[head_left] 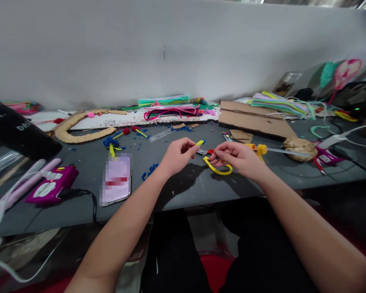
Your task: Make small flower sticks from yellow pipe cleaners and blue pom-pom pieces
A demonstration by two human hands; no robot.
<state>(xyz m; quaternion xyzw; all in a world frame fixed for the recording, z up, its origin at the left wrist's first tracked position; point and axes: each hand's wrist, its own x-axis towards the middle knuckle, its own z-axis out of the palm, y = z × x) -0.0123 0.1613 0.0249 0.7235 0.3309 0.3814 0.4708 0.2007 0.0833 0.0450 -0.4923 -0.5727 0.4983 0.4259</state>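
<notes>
Left hand, fingertips pinched on blue-tipped yellow piece jutting rightward | Scissors, between hands, long axis slanting from blades beside left fingertips to handles nearer right hand | Right hand, fingers curled together, contents untellable
</notes>
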